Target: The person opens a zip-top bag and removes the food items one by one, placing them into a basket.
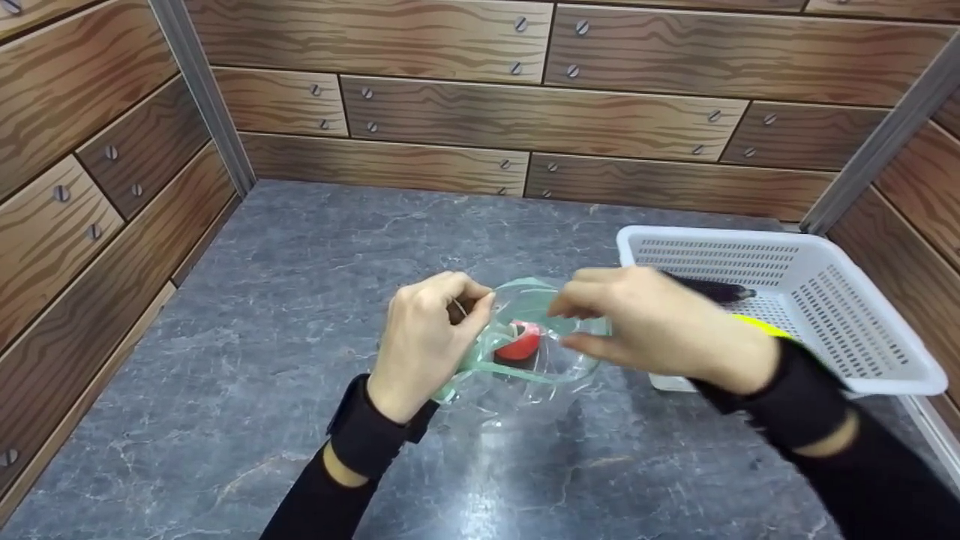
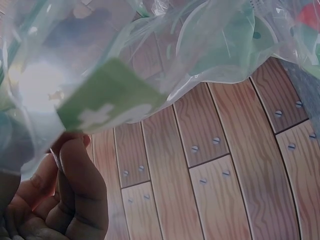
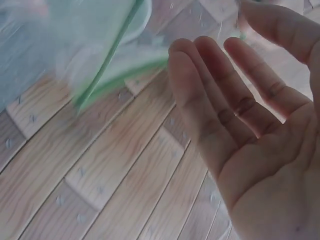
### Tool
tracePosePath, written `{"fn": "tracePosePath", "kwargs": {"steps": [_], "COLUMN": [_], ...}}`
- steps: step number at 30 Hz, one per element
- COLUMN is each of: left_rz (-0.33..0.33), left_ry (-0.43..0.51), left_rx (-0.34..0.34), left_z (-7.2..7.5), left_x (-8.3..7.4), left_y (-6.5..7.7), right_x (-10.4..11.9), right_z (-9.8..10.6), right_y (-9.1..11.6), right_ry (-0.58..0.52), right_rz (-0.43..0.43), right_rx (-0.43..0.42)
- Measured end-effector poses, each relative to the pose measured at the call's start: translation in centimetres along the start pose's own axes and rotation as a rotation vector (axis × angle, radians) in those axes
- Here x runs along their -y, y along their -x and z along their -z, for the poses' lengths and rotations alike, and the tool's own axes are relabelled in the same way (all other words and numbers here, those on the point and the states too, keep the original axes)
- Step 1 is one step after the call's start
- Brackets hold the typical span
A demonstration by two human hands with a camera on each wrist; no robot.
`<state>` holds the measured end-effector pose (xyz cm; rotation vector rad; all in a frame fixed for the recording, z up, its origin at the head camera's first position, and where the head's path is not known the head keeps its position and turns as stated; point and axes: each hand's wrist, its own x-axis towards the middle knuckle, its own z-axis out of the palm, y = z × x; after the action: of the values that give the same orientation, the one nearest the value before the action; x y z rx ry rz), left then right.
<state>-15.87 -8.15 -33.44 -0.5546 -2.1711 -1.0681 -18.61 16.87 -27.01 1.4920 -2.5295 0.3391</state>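
A clear plastic bag with green edges (image 1: 529, 292) stands on the table, its mouth spread upward. Inside it lies a red rounded thing with a pale part (image 1: 523, 345); its kind is hard to make out. My left hand (image 1: 429, 330) pinches the bag's left rim between thumb and fingers. A green patch with white marks (image 2: 107, 95) shows on the bag above that hand in the left wrist view. At the bag's right side my right hand (image 1: 649, 322) is blurred, thumb and fingers apart. In the right wrist view its palm (image 3: 265, 165) holds nothing.
A white perforated basket (image 1: 885, 322) stands at the right, partly behind the right forearm. In it are a dark, long thing (image 1: 716, 289) and a bright yellow thing (image 1: 761, 324), both partly hidden. Wood-patterned walls (image 1: 450, 105) enclose the grey marbled table (image 1: 247, 360).
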Motion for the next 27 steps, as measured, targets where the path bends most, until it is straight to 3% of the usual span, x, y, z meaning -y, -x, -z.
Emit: {"fn": "tracePosePath", "kwargs": {"steps": [4, 9, 17, 22, 27], "left_rz": [0.009, 0.013, -0.005, -0.007, 0.002], "left_ry": [0.017, 0.018, 0.009, 0.014, 0.026], "left_rx": [0.011, 0.007, -0.007, -0.002, -0.013], "left_z": [0.0, 0.1, 0.0, -0.1, 0.0], "left_x": [0.1, 0.0, 0.1, 0.1, 0.0], "left_y": [0.1, 0.1, 0.1, 0.1, -0.1], "right_x": [0.6, 0.7, -1.1, -2.3, -2.7], "right_z": [-2.0, -5.1, -9.4, -10.5, -10.1], "right_y": [-1.8, -3.6, -4.7, -5.0, -5.3], "right_ry": [-0.003, 0.013, -0.013, -0.026, 0.028], "right_rz": [0.007, -0.004, -0.031, -0.094, -0.120], "right_rx": [0.107, 0.166, 0.302, 0.395, 0.379]}}
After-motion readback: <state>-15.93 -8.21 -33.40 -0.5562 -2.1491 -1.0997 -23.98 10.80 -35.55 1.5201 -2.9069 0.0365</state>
